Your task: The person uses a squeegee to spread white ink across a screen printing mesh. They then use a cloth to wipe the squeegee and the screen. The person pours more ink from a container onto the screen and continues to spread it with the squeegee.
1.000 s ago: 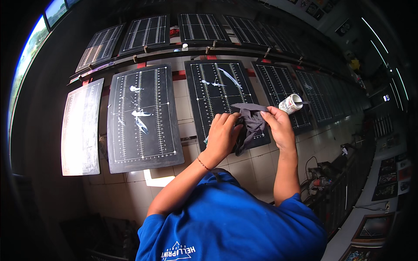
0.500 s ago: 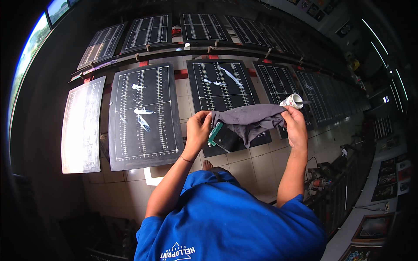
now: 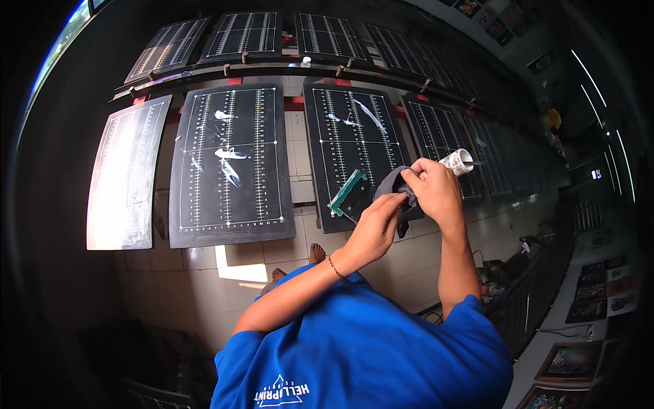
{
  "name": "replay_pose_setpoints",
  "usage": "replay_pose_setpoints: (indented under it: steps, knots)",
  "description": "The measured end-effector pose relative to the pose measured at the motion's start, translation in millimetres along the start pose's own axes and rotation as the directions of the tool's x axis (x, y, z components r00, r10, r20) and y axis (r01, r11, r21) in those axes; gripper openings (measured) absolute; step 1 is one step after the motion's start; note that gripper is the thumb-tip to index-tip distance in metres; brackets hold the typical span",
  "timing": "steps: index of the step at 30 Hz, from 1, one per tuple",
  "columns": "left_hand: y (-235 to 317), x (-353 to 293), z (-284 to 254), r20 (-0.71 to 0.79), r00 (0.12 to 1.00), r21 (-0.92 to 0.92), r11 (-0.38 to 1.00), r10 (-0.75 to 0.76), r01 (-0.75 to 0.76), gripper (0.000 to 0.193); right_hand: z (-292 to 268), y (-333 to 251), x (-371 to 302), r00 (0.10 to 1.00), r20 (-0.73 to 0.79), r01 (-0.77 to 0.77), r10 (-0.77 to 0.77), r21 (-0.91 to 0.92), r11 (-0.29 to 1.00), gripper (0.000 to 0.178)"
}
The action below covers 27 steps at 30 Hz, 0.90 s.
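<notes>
A bunched dark grey cloth (image 3: 387, 185) is held between my two hands, over the near right corner of a black board. My left hand (image 3: 379, 222) grips the cloth's lower side with fingers bent and pressed together. Above it, my right hand (image 3: 436, 191) pinches the cloth from the right; part of the cloth is hidden behind the fingers. Just left of the cloth, a green-edged scraper (image 3: 347, 193) lies on the black board (image 3: 344, 163), which has white grid lines and white smears. A patterned cup (image 3: 455, 162) with something sticking out of it lies tilted beyond my right hand.
To the left is another smeared black board (image 3: 262, 198), then one bright with glare (image 3: 122, 184). A dark rail with short pegs (image 3: 227, 69) runs behind them, with more boards beyond. A small white container (image 3: 306, 62) stands by the rail. Framed pictures (image 3: 569, 361) lie at right.
The cloth was stretched wide between my hands; now it is gathered up. My left hand has moved right, close to my right hand, uncovering the scraper. The view has shifted slightly.
</notes>
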<state>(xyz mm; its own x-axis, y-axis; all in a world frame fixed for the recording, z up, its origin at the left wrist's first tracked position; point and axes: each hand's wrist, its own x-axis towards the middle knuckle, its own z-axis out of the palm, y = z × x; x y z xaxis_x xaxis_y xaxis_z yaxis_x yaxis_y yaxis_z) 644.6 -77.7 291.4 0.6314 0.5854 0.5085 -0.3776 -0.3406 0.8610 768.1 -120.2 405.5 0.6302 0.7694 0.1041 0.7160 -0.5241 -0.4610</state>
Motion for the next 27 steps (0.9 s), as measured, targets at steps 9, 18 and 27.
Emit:
replay_pose_setpoints:
  steps: [9, 18, 27]
  knots:
    - [-38, -22, -6, 0.122, 0.897, -0.073, 0.897, -0.425, 0.435, 0.055, 4, -21, -25, 0.990, 0.139, 0.023, -0.015, -0.060, 0.998, 0.022]
    - [-70, -23, -21, 0.362, 0.815, -0.749, 0.379, -0.453, 0.543, 0.051, 28, -52, -38, 0.922, 0.220, 0.330, -0.319, -0.018, 0.944, 0.023]
    - [-72, -27, -98, 0.326, 0.813, -0.941, -0.245, -0.482, 0.233, 0.047, -14, 22, -14, 0.999, 0.005, 0.023, -0.034, 0.658, 0.752, 0.019]
